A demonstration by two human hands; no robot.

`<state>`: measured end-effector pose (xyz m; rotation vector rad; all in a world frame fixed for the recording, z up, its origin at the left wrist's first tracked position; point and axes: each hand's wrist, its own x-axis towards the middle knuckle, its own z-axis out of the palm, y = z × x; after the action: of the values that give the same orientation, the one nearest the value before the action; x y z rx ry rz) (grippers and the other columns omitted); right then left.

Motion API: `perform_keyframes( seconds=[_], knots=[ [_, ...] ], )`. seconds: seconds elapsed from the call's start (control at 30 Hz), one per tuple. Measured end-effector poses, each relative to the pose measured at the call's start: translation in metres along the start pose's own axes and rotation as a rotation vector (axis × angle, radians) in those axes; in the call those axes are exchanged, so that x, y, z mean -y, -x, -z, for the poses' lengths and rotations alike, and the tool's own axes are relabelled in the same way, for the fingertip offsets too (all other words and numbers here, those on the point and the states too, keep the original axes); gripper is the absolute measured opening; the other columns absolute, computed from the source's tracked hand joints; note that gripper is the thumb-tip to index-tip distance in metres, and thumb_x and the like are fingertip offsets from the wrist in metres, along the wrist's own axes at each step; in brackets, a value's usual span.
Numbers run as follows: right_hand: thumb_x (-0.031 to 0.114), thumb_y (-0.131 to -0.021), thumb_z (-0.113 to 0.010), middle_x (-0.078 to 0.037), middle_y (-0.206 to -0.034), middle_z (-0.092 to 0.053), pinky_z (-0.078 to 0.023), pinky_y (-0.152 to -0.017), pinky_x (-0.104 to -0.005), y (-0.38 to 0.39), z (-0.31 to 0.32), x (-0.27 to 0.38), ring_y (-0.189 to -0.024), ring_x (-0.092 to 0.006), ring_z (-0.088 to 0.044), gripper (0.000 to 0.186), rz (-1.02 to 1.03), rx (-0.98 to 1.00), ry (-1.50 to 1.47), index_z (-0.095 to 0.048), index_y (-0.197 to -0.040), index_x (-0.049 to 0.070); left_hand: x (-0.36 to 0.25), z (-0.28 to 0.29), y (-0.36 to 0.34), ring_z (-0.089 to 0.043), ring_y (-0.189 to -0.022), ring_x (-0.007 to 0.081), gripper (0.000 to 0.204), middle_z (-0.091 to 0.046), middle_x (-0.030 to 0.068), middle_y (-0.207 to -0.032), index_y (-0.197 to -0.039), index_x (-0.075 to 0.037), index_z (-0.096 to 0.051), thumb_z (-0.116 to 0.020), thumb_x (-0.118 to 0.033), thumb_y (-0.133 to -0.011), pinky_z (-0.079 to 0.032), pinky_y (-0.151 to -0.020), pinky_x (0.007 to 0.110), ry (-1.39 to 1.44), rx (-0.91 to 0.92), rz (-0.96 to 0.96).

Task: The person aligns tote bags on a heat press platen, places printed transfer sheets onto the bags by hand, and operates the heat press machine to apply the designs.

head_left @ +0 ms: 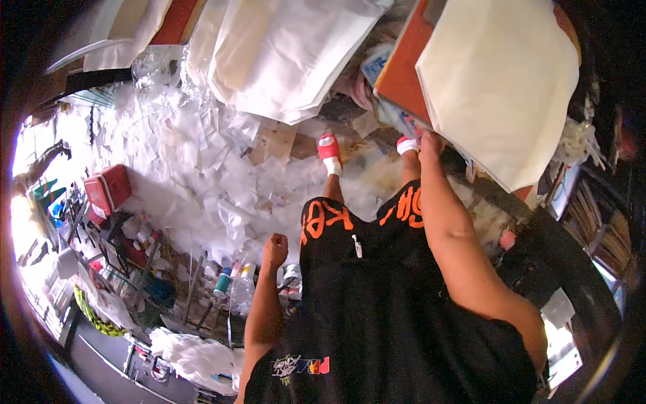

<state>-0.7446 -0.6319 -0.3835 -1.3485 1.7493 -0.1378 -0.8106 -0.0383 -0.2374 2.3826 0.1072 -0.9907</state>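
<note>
My left hand (275, 250) hangs at my left side, curled into a loose fist, with nothing showing in it. My right arm reaches forward, and my right hand (431, 143) is closed at the lower corner of a red-brown board (408, 74). A printed plastic package (402, 120) lies right by those fingers; whether they grip it is too small to make out. Beside the hand, a large stack of cream-white sheets (501, 87) rests over the board. Another stack of white sheets (282, 57) droops over an edge ahead of me.
Crumpled white scraps (195, 168) cover the floor ahead and to the left, around my red sandals (328, 149). At the left are a red cooler-like box (108, 190), a metal-framed rack and several bottles (222, 283). A white bundle (195, 357) lies lower left.
</note>
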Motion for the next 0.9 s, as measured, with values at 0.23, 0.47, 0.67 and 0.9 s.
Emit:
perform_keyframes(
  seconds=[0.23,0.47,0.67,0.9],
  knots=[
    [0.022,-0.091,-0.060,-0.020,-0.095,-0.071,-0.055,-0.075,-0.0460,0.103,0.080,0.061,-0.089,-0.0392,-0.068,0.025,0.851,-0.113,0.603,-0.068,-0.103,0.001,-0.113,0.036,-0.051,-0.067,-0.085,0.0402,0.018,-0.070,0.0230,-0.088,-0.092,0.000,-0.064,-0.062,-0.017,-0.091,-0.054,-0.077,0.047,-0.104,0.057,-0.276],
    [0.003,-0.087,-0.062,-0.015,-0.083,-0.057,-0.050,-0.064,-0.0381,0.297,0.215,0.173,-0.074,-0.0293,-0.061,0.010,1.321,0.682,0.284,-0.059,-0.097,0.004,-0.390,0.128,-0.050,-0.050,-0.134,0.0282,0.085,-0.052,0.0159,-0.145,-0.148,-0.005,-0.043,-0.086,-0.022,-0.077,-0.045,-0.108,0.043,0.167,0.421,-0.625],
    [0.008,-0.093,-0.061,-0.010,-0.080,-0.067,-0.054,-0.069,-0.0318,0.232,0.270,0.275,-0.071,-0.0168,-0.066,0.013,0.918,0.222,-0.057,-0.064,-0.101,-0.001,-0.571,0.196,-0.067,-0.053,-0.133,0.0289,0.078,-0.045,0.0136,-0.151,-0.149,-0.001,-0.036,-0.080,-0.008,-0.084,-0.046,-0.110,0.041,0.367,0.579,-0.894],
    [0.020,-0.089,-0.065,-0.018,-0.093,-0.073,-0.056,-0.079,-0.0383,0.098,0.242,0.358,-0.085,-0.0274,-0.072,0.027,0.919,-0.160,-0.065,-0.069,-0.104,-0.002,-0.670,0.151,-0.147,-0.057,-0.126,0.0337,0.060,-0.057,0.0196,-0.136,-0.138,-0.002,-0.050,-0.075,-0.011,-0.084,-0.047,-0.106,0.043,0.012,-0.151,-1.172]
  ],
)
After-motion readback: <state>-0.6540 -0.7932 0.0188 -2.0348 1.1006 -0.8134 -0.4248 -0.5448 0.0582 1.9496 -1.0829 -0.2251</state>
